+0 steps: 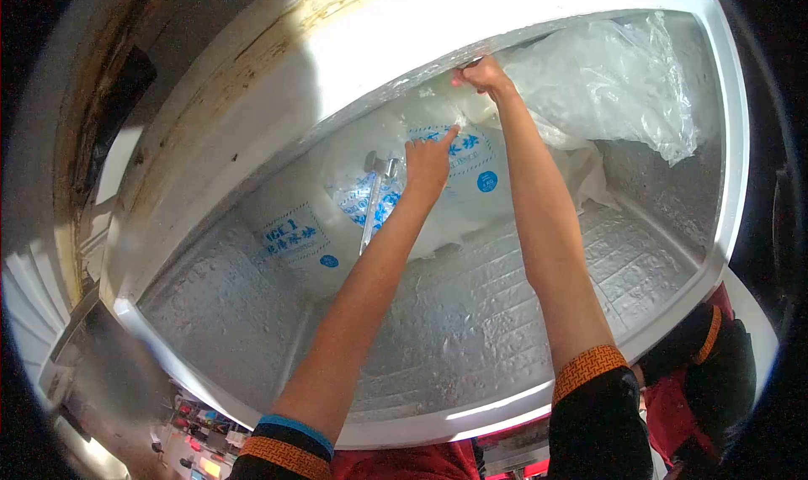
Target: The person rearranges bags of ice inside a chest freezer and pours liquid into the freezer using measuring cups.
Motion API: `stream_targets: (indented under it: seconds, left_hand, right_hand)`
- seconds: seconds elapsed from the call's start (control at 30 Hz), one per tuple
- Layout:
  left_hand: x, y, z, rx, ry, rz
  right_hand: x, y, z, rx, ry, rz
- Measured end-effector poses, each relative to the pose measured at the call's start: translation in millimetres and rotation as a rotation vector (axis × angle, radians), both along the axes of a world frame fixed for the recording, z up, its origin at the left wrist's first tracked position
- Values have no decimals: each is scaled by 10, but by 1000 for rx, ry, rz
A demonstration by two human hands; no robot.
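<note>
Large clear bags of ice with blue print lie in the chest freezer. My left hand [429, 167] is on the middle ice bag [475, 156], one digit stretched to the upper right and the other fingers curled against the plastic. Farther back, my right hand [486, 74] is closed at the bag's upper part by the freezer's far wall; the plastic between its fingers is mostly hidden. A metal tool [373, 198] with a long handle and a short crosswise head lies on the bags, left of my left hand. Another printed ice bag [290, 236] sits at the left.
Crumpled clear plastic [602, 76] fills the back right corner. The freezer's white rim [404, 429] runs along the front, and its frosted floor [471, 328] shows below the bags. A person's dark sleeve [715, 354] is at the lower right.
</note>
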State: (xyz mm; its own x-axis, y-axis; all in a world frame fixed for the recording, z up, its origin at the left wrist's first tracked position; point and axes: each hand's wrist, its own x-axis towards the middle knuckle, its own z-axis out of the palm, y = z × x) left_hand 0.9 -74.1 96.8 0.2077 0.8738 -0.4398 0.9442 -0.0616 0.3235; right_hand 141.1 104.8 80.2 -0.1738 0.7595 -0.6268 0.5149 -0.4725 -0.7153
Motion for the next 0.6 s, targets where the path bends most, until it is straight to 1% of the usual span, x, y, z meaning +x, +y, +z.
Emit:
stream_targets:
  seconds: [0.03, 0.1, 0.13, 0.2, 0.27, 0.3, 0.33, 0.37, 0.43, 0.47, 0.5, 0.57, 0.6]
  left_hand:
    - [2, -4, -18, -3, 3, -6]
    - [3, -5, -48, 1, 8, -7]
    - [-2, -10, -59, 22, 11, -8]
    - [-6, -24, -85, 42, 10, -12]
    - [11, -37, -115, 46, 14, -12]
    - [37, -78, -124, 41, 0, -19]
    - [35, -82, -132, 61, -17, 6]
    - [19, -60, -128, 86, -31, 30]
    - [15, -86, -191, 114, -24, 15]
    - [21, -82, -230, 139, -7, 11]
    - [22, -79, -230, 143, -22, -2]
    - [-24, -17, -206, 103, 0, -38]
    - [-37, 28, -149, 110, -12, -54]
  right_hand:
    - [19, -18, -88, 4, 1, 3]
    - [29, -63, -216, 166, 156, -52]
    - [79, -57, -234, 172, 160, -48]
    - [221, -102, -201, 193, -67, 89]
    - [360, -175, -113, 201, -51, 75]
    - [464, -244, 14, 207, -38, 59]
    - [567, -286, 180, 143, -80, 137]
    - [610, -355, 297, 150, -92, 128]
    - [770, -567, 293, 146, 24, 81]
    - [829, -667, 281, 146, 25, 50]
    - [844, -762, 461, 149, 10, 37]
    - [764, -956, 878, 154, 120, -53]
    - [772, -1043, 1015, 205, 140, -57]
